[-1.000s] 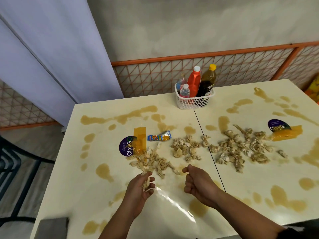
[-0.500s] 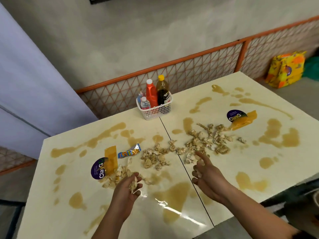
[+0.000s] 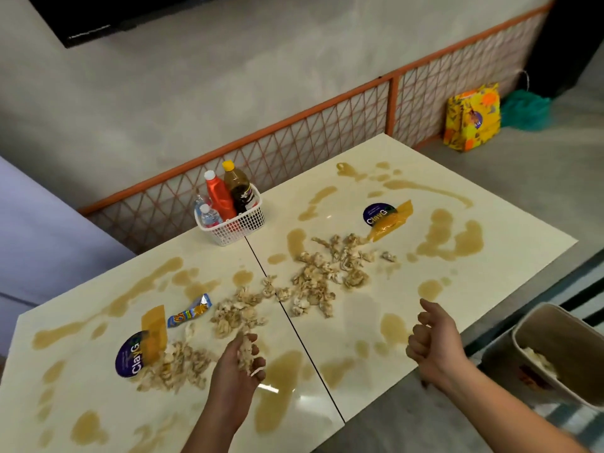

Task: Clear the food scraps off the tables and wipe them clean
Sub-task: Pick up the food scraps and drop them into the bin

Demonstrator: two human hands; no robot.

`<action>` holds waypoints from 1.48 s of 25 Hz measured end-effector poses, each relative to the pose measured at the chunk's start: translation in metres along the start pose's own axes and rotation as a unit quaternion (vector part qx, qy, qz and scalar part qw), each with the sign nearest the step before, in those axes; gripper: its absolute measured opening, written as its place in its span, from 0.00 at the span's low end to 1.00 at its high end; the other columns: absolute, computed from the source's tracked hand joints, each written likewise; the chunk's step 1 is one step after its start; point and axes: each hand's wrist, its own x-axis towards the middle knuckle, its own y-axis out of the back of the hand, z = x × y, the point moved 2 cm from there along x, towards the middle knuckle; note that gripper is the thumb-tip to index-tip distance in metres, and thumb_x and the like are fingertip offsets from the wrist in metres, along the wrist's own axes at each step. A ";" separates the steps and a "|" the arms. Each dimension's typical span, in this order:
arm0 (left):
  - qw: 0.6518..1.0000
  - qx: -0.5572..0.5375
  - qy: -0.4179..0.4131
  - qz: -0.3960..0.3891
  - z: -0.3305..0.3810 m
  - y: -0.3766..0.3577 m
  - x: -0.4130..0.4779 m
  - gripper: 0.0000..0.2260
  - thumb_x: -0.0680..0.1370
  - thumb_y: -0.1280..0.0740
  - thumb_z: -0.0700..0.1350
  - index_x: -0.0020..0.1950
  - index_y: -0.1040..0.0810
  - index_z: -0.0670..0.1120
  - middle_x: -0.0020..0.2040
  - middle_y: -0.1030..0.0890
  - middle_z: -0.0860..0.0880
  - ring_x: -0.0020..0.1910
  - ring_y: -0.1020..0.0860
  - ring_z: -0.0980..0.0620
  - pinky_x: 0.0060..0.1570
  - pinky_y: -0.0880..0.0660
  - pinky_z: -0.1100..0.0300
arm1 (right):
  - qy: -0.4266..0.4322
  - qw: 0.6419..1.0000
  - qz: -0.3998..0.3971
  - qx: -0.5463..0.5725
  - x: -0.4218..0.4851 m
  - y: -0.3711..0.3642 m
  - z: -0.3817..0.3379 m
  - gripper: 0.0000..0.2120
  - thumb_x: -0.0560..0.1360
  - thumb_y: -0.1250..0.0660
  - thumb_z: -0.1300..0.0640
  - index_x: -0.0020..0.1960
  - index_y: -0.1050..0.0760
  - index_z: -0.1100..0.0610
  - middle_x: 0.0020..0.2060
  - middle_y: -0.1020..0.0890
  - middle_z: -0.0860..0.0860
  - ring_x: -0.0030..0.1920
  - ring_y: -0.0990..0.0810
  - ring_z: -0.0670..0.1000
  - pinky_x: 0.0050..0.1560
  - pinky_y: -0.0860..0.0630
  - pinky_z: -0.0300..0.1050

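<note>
Carry the clump to the beige plastic waste bin point(image 3: 575, 341) just off the right counter edge. Keep the left hand point(image 3: 240, 361) cupped so no pieces drop, and release low inside the bin. The left hand's fingers are curled round a clump of pale, crumpled food scraps point(image 3: 313, 282). The right hand point(image 3: 431, 344) has its fingers curled in and thumb raised, with nothing visible in it. The other scraps lie in loose piles across the seam of the two glossy cream counters point(image 3: 359, 308), among brown liquid stains point(image 3: 281, 371).
</note>
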 end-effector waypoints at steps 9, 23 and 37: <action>0.999 0.006 -0.046 -0.013 -0.070 -0.085 -0.024 0.18 0.84 0.43 0.57 0.38 0.35 0.48 0.32 0.40 0.50 0.26 0.44 0.52 0.32 0.45 0.54 | 0.029 0.993 0.057 0.097 0.015 0.126 -0.029 0.25 0.78 0.49 0.68 0.75 0.37 0.57 0.43 0.32 0.54 0.38 0.31 0.50 0.36 0.41 0.48; 0.979 0.142 -0.064 -0.132 -0.135 -0.153 -0.087 0.17 0.84 0.41 0.52 0.48 0.25 0.40 0.29 0.34 0.49 0.24 0.38 0.52 0.29 0.38 0.58 | 0.015 0.948 0.224 0.224 0.041 0.265 -0.065 0.20 0.84 0.38 0.55 0.73 0.31 0.62 0.62 0.19 0.60 0.50 0.15 0.53 0.29 0.18 0.44; 0.964 0.194 -0.081 -0.164 -0.151 -0.155 -0.104 0.14 0.84 0.45 0.42 0.50 0.20 0.44 0.38 0.25 0.49 0.36 0.28 0.50 0.36 0.34 0.56 | -0.167 0.979 -0.097 -0.062 -0.007 0.185 0.010 0.26 0.78 0.35 0.44 0.67 0.27 0.62 0.49 0.18 0.60 0.44 0.19 0.58 0.40 0.22 0.48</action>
